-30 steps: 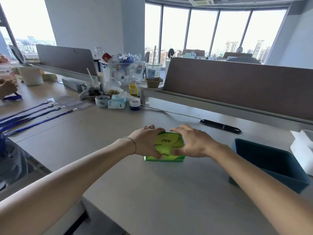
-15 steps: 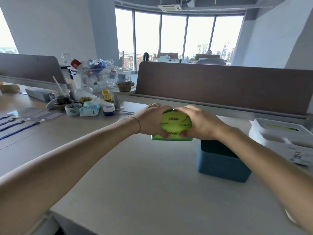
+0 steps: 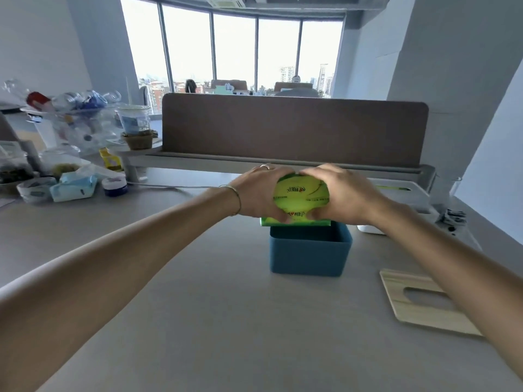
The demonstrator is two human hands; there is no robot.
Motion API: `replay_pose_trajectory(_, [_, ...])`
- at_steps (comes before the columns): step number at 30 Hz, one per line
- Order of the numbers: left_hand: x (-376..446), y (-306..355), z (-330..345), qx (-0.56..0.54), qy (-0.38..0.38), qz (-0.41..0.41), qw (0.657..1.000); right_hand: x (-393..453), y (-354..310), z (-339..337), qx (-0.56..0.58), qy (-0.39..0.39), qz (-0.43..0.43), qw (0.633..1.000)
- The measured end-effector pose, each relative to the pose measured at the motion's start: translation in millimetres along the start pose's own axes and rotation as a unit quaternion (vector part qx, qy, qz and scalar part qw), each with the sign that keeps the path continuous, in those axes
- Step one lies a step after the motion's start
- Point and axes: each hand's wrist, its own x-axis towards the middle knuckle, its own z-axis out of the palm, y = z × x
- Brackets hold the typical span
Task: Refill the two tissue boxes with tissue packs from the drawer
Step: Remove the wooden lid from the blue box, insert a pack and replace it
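A green tissue pack (image 3: 301,198) is squeezed between my left hand (image 3: 256,193) and my right hand (image 3: 342,193), bulging upward in the middle. It hangs just above the open top of a blue tissue box (image 3: 308,257) that stands on the desk. The box's wooden lid with an oval slot (image 3: 418,301) lies flat to the right. A white tissue box (image 3: 407,196) sits behind my right wrist, with a strip of green showing through its top slot.
A brown desk divider (image 3: 294,128) runs across the back. At the left stand cups, a bin of plastic bottles (image 3: 73,120), a blue wipes pack (image 3: 75,186) and a small jar (image 3: 114,185). A cable (image 3: 169,187) crosses the desk.
Both hands carried the green tissue pack to the right, off the desk surface, until it hangs over the blue box. The view has swung right; the wooden lid has come into view.
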Motion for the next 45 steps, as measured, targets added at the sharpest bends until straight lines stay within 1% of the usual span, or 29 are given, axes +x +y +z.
replay_pose_trajectory(5, [8, 9, 19, -0.014, -0.016, 0.017, 1.0, -10, 17, 6, -0.026, -0.006, 0.016, 1.0])
replay_pose_trajectory(9, [12, 9, 25, -0.028, -0.027, 0.014, 0.999, -12, 25, 12, -0.024, -0.022, 0.029, 0.999])
replay_pose_trajectory(15, [16, 15, 25, -0.03, -0.036, 0.018, 0.999, -14, 32, 8, -0.017, -0.017, 0.026, 0.999])
replay_pose_trajectory(18, [15, 19, 29, -0.038, -0.047, 0.019, 0.998, -15, 37, 9, -0.01, -0.034, 0.032, 0.999])
replay_pose_trajectory(22, [10, 22, 37, -0.052, -0.086, 0.014, 0.995, -19, 42, 17, 0.006, -0.071, 0.037, 0.997])
replay_pose_trajectory(25, [4, 22, 41, -0.053, -0.142, 0.028, 0.988, -22, 45, 22, 0.033, -0.094, 0.044, 0.994])
replay_pose_trajectory(27, [1, 20, 45, -0.034, -0.184, 0.022, 0.982, -22, 46, 24, 0.052, -0.119, 0.047, 0.99])
replay_pose_trajectory(29, [0, 17, 50, -0.019, -0.209, 0.012, 0.978, -22, 47, 29, 0.061, -0.143, 0.044, 0.987])
replay_pose_trajectory(34, [0, 15, 57, -0.042, -0.228, 0.001, 0.973, -17, 52, 38, 0.05, -0.179, 0.045, 0.982])
replay_pose_trajectory(38, [1, 14, 59, -0.029, -0.258, 0.008, 0.966, -16, 50, 40, 0.066, -0.227, 0.06, 0.97])
replay_pose_trajectory(45, [0, 20, 58, 0.002, -0.262, 0.009, 0.965, -19, 42, 42, 0.038, -0.217, 0.061, 0.974])
